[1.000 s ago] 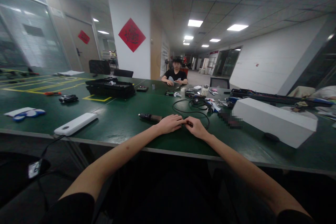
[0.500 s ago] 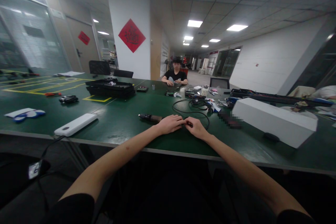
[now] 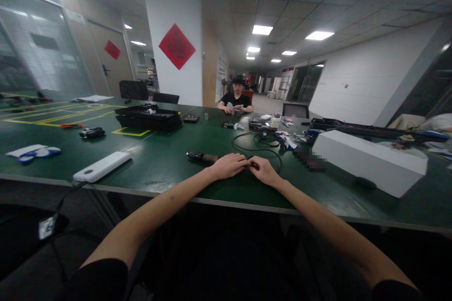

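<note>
Close to the table's near edge, my left hand (image 3: 229, 165) rests back upward, its fingers stretched toward the right. Their tips meet my right hand (image 3: 264, 170), whose thumb and fingers are curled into a pinch. Anything between those fingertips is too small or hidden to make out. A dark electric screwdriver (image 3: 202, 157) lies on its side just left of my left hand, bit pointing left; the hand covers its rear end. Its black cable (image 3: 254, 149) appears to loop behind both hands.
On the green table (image 3: 158, 169) are a white elongated device (image 3: 102, 167), blue-handled scissors (image 3: 39, 154), a black tray (image 3: 148, 118), and cluttered cables (image 3: 266, 135). A long white box (image 3: 369, 160) stands at the right. Another person (image 3: 236, 101) sits across, holding light grey pieces.
My hands stay almost exactly where they were, fingertips still together. Across the table, the other person's hands have shifted slightly around the grey pieces.
</note>
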`<state>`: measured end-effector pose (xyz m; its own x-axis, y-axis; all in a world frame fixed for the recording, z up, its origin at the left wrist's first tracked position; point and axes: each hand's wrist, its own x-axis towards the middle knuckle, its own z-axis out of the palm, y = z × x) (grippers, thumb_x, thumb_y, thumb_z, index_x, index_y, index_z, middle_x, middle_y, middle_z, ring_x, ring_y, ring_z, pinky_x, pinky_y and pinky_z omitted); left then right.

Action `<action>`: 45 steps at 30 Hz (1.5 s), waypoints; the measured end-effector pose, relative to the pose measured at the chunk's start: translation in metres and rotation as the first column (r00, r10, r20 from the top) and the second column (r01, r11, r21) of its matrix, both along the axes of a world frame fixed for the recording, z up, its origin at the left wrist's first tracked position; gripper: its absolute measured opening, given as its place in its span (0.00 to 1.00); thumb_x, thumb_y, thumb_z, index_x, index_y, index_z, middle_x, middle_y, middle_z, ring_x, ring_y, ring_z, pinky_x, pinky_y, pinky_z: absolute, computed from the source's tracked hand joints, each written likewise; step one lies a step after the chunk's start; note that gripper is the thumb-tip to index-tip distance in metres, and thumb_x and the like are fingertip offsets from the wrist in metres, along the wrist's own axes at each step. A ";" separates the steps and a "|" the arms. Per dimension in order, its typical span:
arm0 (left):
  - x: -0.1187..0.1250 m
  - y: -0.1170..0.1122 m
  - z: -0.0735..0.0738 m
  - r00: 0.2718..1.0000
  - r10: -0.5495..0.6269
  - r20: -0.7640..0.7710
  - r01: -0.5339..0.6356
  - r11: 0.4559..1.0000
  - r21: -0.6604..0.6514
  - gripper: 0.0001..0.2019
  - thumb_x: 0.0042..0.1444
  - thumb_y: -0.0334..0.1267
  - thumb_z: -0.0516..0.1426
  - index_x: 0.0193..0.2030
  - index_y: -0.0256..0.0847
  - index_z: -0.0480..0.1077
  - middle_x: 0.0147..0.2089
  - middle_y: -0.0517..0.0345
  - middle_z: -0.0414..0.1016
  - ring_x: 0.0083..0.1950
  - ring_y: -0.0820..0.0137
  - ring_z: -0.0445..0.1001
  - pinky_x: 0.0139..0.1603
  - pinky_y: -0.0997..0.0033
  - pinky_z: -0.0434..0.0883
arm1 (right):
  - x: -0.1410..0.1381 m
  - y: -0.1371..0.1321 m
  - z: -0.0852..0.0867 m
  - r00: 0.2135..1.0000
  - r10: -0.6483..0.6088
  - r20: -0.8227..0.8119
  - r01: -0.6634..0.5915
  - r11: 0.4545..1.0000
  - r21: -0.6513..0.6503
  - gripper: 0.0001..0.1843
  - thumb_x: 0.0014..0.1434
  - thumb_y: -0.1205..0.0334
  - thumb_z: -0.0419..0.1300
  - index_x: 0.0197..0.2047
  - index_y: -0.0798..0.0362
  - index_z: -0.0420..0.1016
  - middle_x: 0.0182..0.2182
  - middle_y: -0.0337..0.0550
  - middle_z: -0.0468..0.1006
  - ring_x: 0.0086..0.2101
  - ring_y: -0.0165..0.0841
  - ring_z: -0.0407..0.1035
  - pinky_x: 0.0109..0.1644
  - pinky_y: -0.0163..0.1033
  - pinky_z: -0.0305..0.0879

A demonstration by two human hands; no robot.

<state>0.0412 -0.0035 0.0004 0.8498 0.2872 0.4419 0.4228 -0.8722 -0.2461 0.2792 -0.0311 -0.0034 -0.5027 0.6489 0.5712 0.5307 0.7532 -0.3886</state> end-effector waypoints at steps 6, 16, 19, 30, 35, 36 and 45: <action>0.000 0.001 -0.001 1.000 0.006 0.003 -0.006 1.000 -0.015 0.17 0.73 0.42 0.49 0.65 0.45 0.64 0.54 0.50 0.72 0.53 0.63 0.73 0.55 0.63 0.68 | -0.001 -0.001 0.000 1.000 -0.003 -0.009 0.003 1.000 0.006 0.04 0.61 0.69 0.60 0.40 0.52 0.75 0.32 0.40 0.74 0.32 0.34 0.66 0.38 0.37 0.60; -0.001 0.003 -0.001 1.000 -0.003 -0.002 0.003 1.000 -0.020 0.18 0.73 0.42 0.51 0.66 0.44 0.63 0.55 0.50 0.72 0.54 0.62 0.72 0.55 0.62 0.69 | 0.000 0.000 0.000 1.000 -0.006 -0.004 0.006 1.000 -0.014 0.04 0.62 0.68 0.60 0.40 0.52 0.75 0.33 0.40 0.74 0.32 0.34 0.66 0.38 0.37 0.60; -0.001 0.002 -0.001 1.000 -0.002 -0.002 0.002 1.000 -0.031 0.17 0.73 0.41 0.50 0.66 0.45 0.64 0.54 0.50 0.72 0.54 0.62 0.72 0.55 0.62 0.69 | 0.000 0.000 0.000 1.000 -0.002 -0.009 0.002 1.000 -0.013 0.04 0.63 0.67 0.60 0.41 0.52 0.75 0.33 0.41 0.75 0.33 0.34 0.67 0.38 0.38 0.61; -0.001 0.004 -0.002 1.000 -0.001 0.000 0.001 0.999 -0.037 0.17 0.72 0.40 0.51 0.65 0.45 0.63 0.55 0.50 0.72 0.55 0.62 0.72 0.55 0.63 0.69 | 0.000 0.001 -0.001 1.000 -0.010 -0.019 0.010 1.000 -0.007 0.03 0.62 0.67 0.60 0.40 0.52 0.75 0.33 0.41 0.75 0.32 0.34 0.66 0.38 0.38 0.61; -0.001 0.004 -0.003 1.000 0.005 -0.008 -0.006 1.000 -0.027 0.17 0.73 0.40 0.50 0.66 0.45 0.63 0.55 0.51 0.72 0.54 0.62 0.72 0.56 0.63 0.68 | 0.000 0.001 -0.002 1.000 -0.005 -0.020 0.005 1.000 0.000 0.03 0.63 0.67 0.60 0.40 0.52 0.75 0.32 0.40 0.74 0.32 0.34 0.66 0.38 0.38 0.61; -0.001 0.004 -0.003 1.000 0.005 -0.006 -0.005 1.000 -0.026 0.17 0.73 0.40 0.50 0.65 0.45 0.63 0.55 0.51 0.72 0.54 0.62 0.72 0.56 0.63 0.68 | 0.000 0.001 -0.001 1.000 -0.003 -0.018 0.003 1.000 0.001 0.03 0.63 0.67 0.60 0.40 0.52 0.75 0.33 0.40 0.74 0.32 0.34 0.66 0.38 0.38 0.61; -0.001 0.001 0.000 1.000 -0.005 0.001 0.005 0.999 -0.035 0.18 0.71 0.39 0.51 0.66 0.44 0.63 0.55 0.50 0.72 0.54 0.62 0.72 0.55 0.62 0.69 | -0.001 0.000 0.000 1.000 -0.004 -0.019 0.004 1.000 0.007 0.03 0.63 0.67 0.60 0.40 0.51 0.75 0.33 0.40 0.75 0.33 0.34 0.66 0.38 0.38 0.61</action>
<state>0.0401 -0.0025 0.0009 0.8506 0.2985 0.4328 0.4188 -0.8824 -0.2146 0.2787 -0.0314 -0.0032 -0.4890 0.6468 0.5853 0.5265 0.7538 -0.3931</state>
